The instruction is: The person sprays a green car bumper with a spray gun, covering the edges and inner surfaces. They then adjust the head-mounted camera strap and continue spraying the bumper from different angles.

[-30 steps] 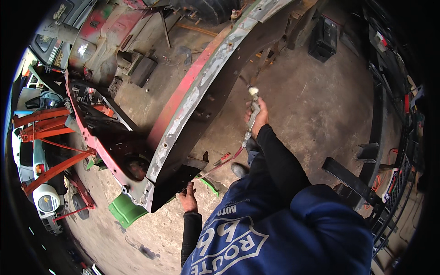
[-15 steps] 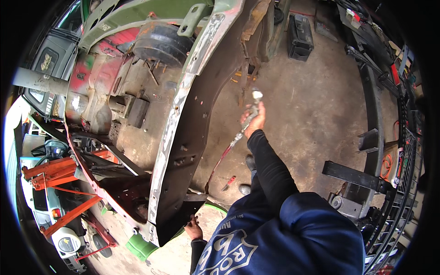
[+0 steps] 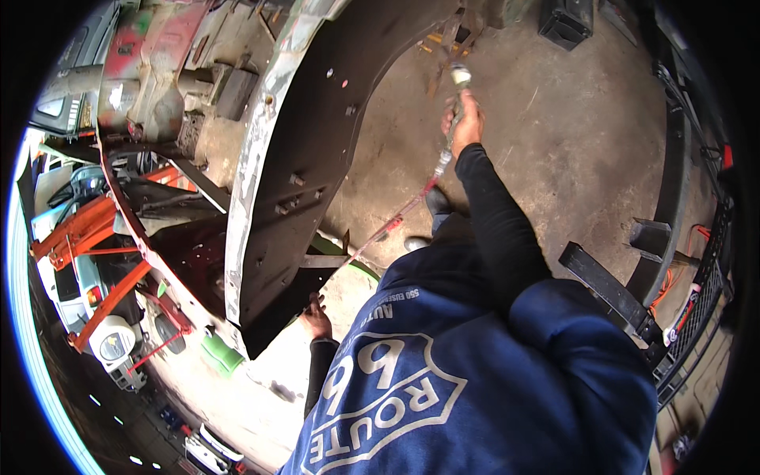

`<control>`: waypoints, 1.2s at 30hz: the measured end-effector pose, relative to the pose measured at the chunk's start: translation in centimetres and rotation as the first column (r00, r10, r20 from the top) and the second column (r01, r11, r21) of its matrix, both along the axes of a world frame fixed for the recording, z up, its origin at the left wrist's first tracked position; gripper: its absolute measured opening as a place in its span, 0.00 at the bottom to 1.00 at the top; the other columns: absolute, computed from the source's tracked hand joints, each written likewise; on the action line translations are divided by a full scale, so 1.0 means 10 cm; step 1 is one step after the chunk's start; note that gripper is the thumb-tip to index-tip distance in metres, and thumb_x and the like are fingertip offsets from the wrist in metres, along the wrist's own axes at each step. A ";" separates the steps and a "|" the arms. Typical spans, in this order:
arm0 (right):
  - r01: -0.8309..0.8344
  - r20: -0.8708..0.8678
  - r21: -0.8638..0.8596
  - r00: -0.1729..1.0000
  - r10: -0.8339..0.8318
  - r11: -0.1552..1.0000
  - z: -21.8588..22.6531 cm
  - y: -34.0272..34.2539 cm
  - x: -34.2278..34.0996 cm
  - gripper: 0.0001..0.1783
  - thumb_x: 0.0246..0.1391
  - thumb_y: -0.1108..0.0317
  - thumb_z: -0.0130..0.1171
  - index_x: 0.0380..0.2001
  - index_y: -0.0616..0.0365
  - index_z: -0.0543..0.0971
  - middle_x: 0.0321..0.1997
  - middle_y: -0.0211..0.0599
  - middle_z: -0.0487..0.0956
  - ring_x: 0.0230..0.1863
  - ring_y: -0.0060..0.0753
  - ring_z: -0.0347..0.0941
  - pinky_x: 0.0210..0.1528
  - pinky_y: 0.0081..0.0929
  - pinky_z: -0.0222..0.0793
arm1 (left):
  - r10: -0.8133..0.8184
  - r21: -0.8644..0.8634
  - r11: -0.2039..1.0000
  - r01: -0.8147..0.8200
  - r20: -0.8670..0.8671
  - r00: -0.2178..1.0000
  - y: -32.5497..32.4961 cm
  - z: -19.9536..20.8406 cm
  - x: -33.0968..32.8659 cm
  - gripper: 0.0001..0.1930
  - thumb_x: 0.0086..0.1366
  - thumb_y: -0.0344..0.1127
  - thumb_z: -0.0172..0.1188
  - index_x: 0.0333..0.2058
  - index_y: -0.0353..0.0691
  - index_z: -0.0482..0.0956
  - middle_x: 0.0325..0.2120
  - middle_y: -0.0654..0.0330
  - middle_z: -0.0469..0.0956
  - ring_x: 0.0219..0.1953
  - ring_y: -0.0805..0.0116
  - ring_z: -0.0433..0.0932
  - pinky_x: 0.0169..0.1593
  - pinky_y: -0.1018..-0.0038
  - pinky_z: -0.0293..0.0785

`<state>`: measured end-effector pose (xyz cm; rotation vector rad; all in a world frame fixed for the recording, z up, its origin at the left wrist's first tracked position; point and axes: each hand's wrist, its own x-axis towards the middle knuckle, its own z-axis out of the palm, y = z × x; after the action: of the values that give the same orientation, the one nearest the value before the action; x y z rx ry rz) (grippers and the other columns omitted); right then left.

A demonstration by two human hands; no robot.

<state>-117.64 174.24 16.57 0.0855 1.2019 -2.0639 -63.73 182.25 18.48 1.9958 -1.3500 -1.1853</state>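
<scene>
Blue top bears white lettering; right hand grips hose-fed tool, left hand unclear.

Conc. floor, brownish w/ dk stains & scuffs, much brighter lower L. On it: blk box top R; blk beam along R side, orange cord nr it; person's shoes approx. mid, small red item just beside; green pc. lower L; dk block upper L; white pcs. bottom L.
</scene>
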 end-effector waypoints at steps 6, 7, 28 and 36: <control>-0.541 -0.089 0.069 0.834 0.545 0.839 0.12 0.24 0.53 0.27 0.59 0.44 0.51 0.32 0.62 0.76 0.14 0.28 0.68 0.13 0.22 0.62 0.17 0.23 0.56 | 0.146 0.015 0.989 -0.147 0.055 0.988 -0.03 0.06 -0.22 0.24 0.69 0.44 0.57 0.50 0.26 0.73 0.45 0.47 0.79 0.45 0.54 0.82 0.45 0.62 0.79; -0.571 -0.049 0.073 0.817 0.575 0.818 0.14 0.24 0.63 0.27 0.61 0.45 0.48 0.33 0.63 0.76 0.15 0.28 0.68 0.14 0.22 0.62 0.17 0.24 0.57 | 0.132 -0.019 0.991 -0.131 0.036 0.991 -0.03 0.07 -0.24 0.23 0.69 0.44 0.57 0.50 0.26 0.74 0.44 0.47 0.80 0.45 0.54 0.82 0.44 0.63 0.80; -0.643 -0.071 0.158 0.749 0.658 0.749 -1.27 0.00 1.87 0.24 0.56 0.43 0.57 0.28 0.56 0.75 0.19 0.31 0.69 0.24 0.26 0.66 0.30 0.32 0.63 | 0.163 -0.009 0.986 -0.166 0.242 0.956 -0.05 0.06 -0.34 0.32 0.72 0.54 0.49 0.51 0.20 0.74 0.45 0.49 0.81 0.47 0.59 0.79 0.57 0.66 0.71; -0.268 -0.114 0.307 0.942 0.315 0.913 -0.99 -0.05 1.60 0.18 0.64 0.49 0.56 0.36 0.54 0.73 0.28 0.22 0.67 0.32 0.18 0.60 0.35 0.27 0.62 | 0.101 0.208 0.971 -0.114 0.073 0.992 0.70 0.15 -0.13 0.26 0.70 0.52 0.53 0.51 0.31 0.76 0.46 0.52 0.79 0.47 0.61 0.77 0.54 0.66 0.71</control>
<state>-101.63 173.74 6.66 -0.1222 1.5119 -1.6501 -65.01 189.23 19.99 2.2407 -1.1686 -1.2730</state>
